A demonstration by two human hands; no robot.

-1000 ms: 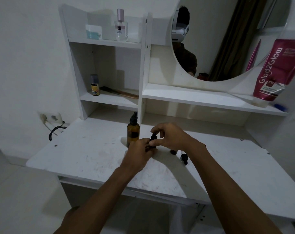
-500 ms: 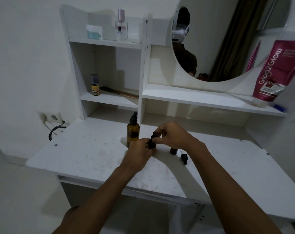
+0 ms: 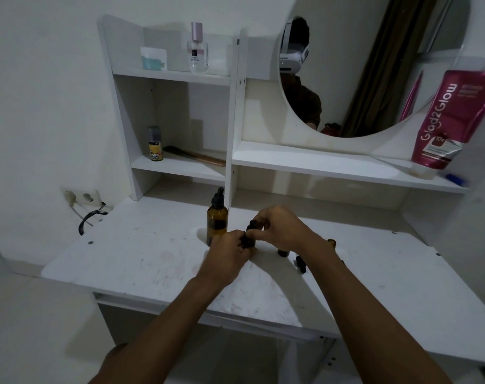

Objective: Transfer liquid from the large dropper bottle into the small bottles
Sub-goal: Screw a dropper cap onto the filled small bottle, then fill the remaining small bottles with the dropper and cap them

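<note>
In the centre of the frame the left hand (image 3: pixel 227 256) grips the body of a small bottle (image 3: pixel 248 241), and the right hand (image 3: pixel 280 228) pinches its black cap (image 3: pixel 252 225) from above. Both hands are closed on it. The large bottle (image 3: pixel 217 221), amber with its dropper top on, stands upright just left of the hands, untouched. A 2nd small bottle (image 3: pixel 283 252) shows partly behind the right wrist, with a loose dropper (image 3: pixel 301 265) near it.

The small bottle looks light, rigid and smooth, probably glass, so it would tip easily, slip and break. It is best held low round the body, with only fingertips turning the cap.

The table (image 3: pixel 152 259) is white, hard, scuffed and stained. Shelves (image 3: pixel 177 167) and a round mirror (image 3: pixel 374 65) rise behind it. A wall socket (image 3: pixel 83 196) sits at left and a pink tube (image 3: pixel 454 117) at upper right.
</note>
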